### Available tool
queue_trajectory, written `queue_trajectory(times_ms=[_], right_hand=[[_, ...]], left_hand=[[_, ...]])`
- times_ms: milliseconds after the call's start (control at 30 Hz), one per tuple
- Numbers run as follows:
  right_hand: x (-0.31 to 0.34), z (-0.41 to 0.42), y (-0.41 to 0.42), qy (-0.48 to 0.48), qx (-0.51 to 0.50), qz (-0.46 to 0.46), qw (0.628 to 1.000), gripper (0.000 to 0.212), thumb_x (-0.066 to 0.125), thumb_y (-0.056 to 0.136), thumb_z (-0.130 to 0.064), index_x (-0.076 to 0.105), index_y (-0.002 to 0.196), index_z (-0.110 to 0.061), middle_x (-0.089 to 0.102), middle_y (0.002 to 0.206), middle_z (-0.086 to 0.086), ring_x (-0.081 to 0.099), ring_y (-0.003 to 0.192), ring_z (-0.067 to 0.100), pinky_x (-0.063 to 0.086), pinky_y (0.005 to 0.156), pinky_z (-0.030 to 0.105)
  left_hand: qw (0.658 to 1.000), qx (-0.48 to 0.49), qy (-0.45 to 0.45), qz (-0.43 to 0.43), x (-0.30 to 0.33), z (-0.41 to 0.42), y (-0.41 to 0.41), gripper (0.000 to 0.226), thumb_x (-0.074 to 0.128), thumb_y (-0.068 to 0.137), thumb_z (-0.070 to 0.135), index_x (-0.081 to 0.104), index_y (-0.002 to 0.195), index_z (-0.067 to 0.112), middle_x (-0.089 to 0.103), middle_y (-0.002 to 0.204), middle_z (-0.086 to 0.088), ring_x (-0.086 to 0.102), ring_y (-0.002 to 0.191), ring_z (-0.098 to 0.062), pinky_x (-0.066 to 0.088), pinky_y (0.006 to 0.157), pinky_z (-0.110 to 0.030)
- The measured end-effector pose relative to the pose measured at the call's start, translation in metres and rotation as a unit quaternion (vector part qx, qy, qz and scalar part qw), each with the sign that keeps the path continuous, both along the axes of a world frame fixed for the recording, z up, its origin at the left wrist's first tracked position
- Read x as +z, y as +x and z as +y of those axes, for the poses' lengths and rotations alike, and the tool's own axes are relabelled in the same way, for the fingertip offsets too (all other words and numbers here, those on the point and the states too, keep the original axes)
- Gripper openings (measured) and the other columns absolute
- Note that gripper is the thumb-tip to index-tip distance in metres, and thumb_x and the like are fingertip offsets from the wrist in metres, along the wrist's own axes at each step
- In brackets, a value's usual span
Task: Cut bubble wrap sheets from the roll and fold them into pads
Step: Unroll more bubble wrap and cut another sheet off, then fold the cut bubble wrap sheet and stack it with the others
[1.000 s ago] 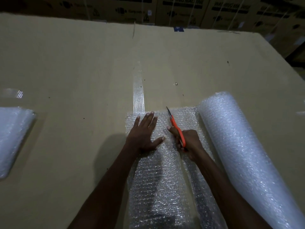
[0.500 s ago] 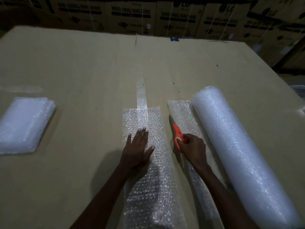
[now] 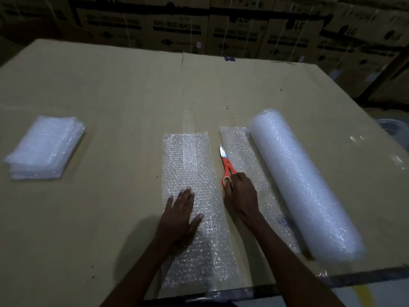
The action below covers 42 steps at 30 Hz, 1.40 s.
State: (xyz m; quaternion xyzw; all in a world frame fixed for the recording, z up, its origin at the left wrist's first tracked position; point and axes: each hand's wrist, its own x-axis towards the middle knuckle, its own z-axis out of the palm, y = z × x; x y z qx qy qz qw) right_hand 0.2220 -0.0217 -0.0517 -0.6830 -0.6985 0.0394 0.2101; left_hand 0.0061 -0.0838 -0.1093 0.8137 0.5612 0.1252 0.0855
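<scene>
Your left hand point(image 3: 180, 214) lies flat, fingers spread, on a long cut strip of bubble wrap point(image 3: 190, 196), a clear, knobbly sheet running from the near edge of the cardboard-covered table point(image 3: 110, 96) toward its middle. Your right hand point(image 3: 240, 194) is closed around the orange handles of the scissors point(image 3: 225, 165), whose short steel blades seem closed in the dim light and point away over bare cardboard. Just right of them the unrolled flap point(image 3: 241, 151) leads to the fat, frosted bubble wrap roll point(image 3: 303, 182), while a stack of folded pads point(image 3: 45, 147) sits near the left edge.
</scene>
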Motion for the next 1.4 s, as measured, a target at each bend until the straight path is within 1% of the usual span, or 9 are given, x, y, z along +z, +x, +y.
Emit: queue_trajectory(times_ms=[133,267,367,467,733,833,967,1300,1400], right_hand=[[-0.006,-0.027,-0.025,0.021,0.112,0.034,0.993,0.027,0.05,0.094,-0.018,0.067,0.099,0.002,0.068,0.095,0.02,0.066,0.081,0.036,0.054,0.062,0.039],[-0.027,-0.057,-0.05,-0.052,0.165,0.052,0.984,0.05,0.041,0.098,-0.033,0.063,0.125,0.002,0.063,0.128,0.025,0.063,0.113,0.041,0.054,0.094,0.046],[-0.041,-0.065,-0.057,-0.118,0.172,-0.006,0.978,0.066,0.036,0.096,-0.043,0.056,0.138,0.003,0.05,0.148,0.028,0.05,0.135,0.042,0.039,0.11,0.058],[-0.051,-0.069,-0.061,-0.128,0.181,-0.049,0.974,0.075,0.04,0.094,-0.05,0.053,0.141,0.007,0.047,0.15,0.029,0.048,0.138,0.042,0.035,0.11,0.063],[-0.046,-0.064,-0.074,-0.144,0.196,-0.087,0.966,0.096,0.011,0.092,-0.071,0.006,0.162,-0.005,-0.004,0.17,0.015,-0.005,0.158,0.027,-0.016,0.121,0.048],[-0.043,-0.058,-0.089,-0.149,0.192,-0.097,0.965,0.092,0.022,0.099,-0.07,0.001,0.162,-0.007,-0.008,0.17,0.014,-0.009,0.157,0.025,-0.016,0.122,0.05],[-0.037,-0.051,-0.119,-0.163,0.185,-0.095,0.964,0.091,0.024,0.1,-0.07,-0.002,0.162,-0.008,-0.013,0.169,0.013,-0.013,0.157,0.024,-0.014,0.123,0.052],[-0.043,-0.051,-0.142,-0.16,0.161,-0.113,0.967,0.093,0.014,0.096,-0.076,-0.002,0.163,-0.014,-0.016,0.169,0.007,-0.017,0.156,0.021,-0.012,0.123,0.053],[-0.036,-0.051,-0.142,-0.183,0.164,-0.099,0.964,0.094,0.018,0.097,-0.077,-0.005,0.163,-0.014,-0.021,0.168,0.005,-0.024,0.153,0.017,-0.009,0.123,0.057]], left_hand=[[0.999,-0.001,-0.035,0.037,0.004,0.015,-0.007,0.077,0.016,0.104,0.06,0.046,0.147,0.004,0.039,0.156,-0.014,0.038,0.144,-0.029,0.019,0.12,-0.05],[0.998,0.036,-0.037,0.048,0.014,0.018,-0.014,0.072,0.009,0.106,0.049,0.044,0.147,0.001,0.04,0.155,-0.017,0.039,0.144,-0.033,0.027,0.113,-0.06],[0.996,0.071,-0.025,0.039,0.012,-0.003,-0.02,0.061,0.025,0.104,0.04,0.049,0.143,-0.001,0.046,0.151,-0.019,0.045,0.139,-0.033,0.036,0.108,-0.061],[0.996,0.068,-0.035,0.043,0.006,-0.026,-0.028,0.066,0.016,0.107,0.044,0.05,0.143,0.0,0.045,0.152,-0.018,0.046,0.139,-0.033,0.038,0.106,-0.061],[0.994,0.074,-0.066,0.052,0.007,-0.024,-0.059,0.088,-0.001,0.099,0.064,0.036,0.153,0.005,0.028,0.163,-0.011,0.029,0.149,-0.028,0.021,0.115,-0.064],[0.994,0.081,-0.062,0.035,0.007,-0.015,-0.079,0.099,-0.014,0.088,0.073,0.019,0.159,0.011,0.008,0.167,-0.005,0.008,0.155,-0.021,0.0,0.12,-0.055],[0.996,0.067,-0.045,0.036,0.008,-0.004,-0.113,0.096,-0.011,0.09,0.072,0.017,0.159,0.012,0.008,0.167,-0.005,0.006,0.155,-0.02,-0.006,0.118,-0.056],[0.998,0.024,-0.034,0.054,0.0,0.007,-0.143,0.074,0.02,0.104,0.06,0.039,0.152,0.007,0.032,0.16,-0.012,0.032,0.148,-0.028,0.011,0.114,-0.066],[0.998,0.011,-0.035,0.046,0.003,0.006,-0.144,0.078,0.016,0.104,0.062,0.04,0.151,0.005,0.033,0.16,-0.014,0.031,0.148,-0.028,0.017,0.115,-0.068]])
